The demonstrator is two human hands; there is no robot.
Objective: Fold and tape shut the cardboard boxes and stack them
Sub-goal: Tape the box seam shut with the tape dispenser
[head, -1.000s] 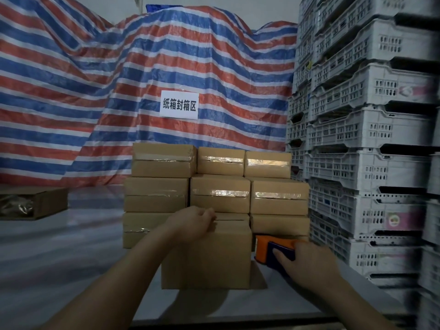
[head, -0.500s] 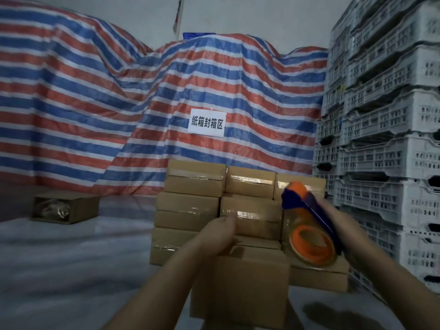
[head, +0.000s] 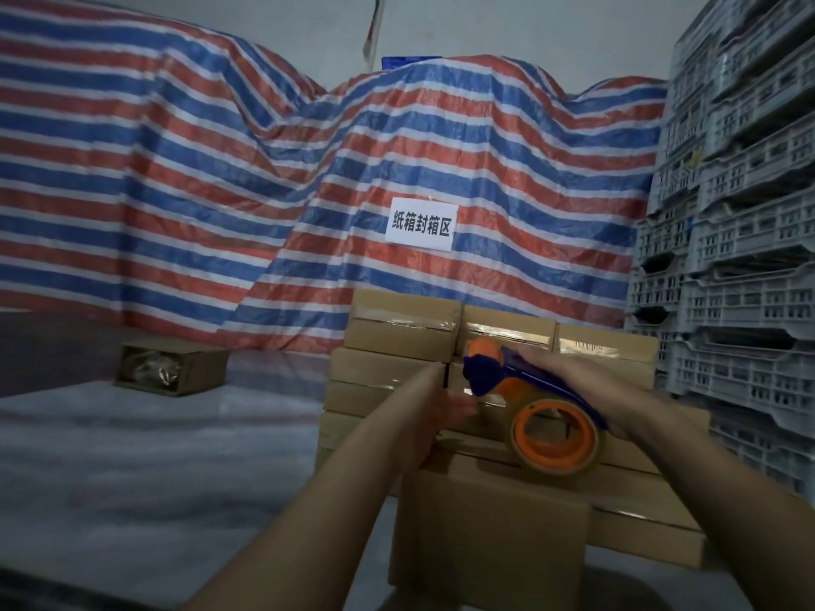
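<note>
A plain cardboard box (head: pixel 489 540) stands on the table in front of me, its top near my hands. My left hand (head: pixel 434 412) rests on the far top edge of this box, fingers pointing right toward the tape. My right hand (head: pixel 586 385) grips an orange and blue tape dispenser (head: pixel 525 390) with its tape roll (head: pixel 553 438) hanging just above the box top. Behind stands a stack of taped cardboard boxes (head: pixel 401 332), three layers high.
An open cardboard box (head: pixel 172 368) with clear plastic inside lies at the left on the grey table (head: pixel 154 456). Grey plastic crates (head: pixel 727 258) tower at the right. A striped tarpaulin (head: pixel 220 191) with a white sign (head: pixel 419 223) hangs behind.
My right hand lifted the tape dispenser from the table beside the box up over the box top and moved it left toward my left hand. The camera tilted upward.
</note>
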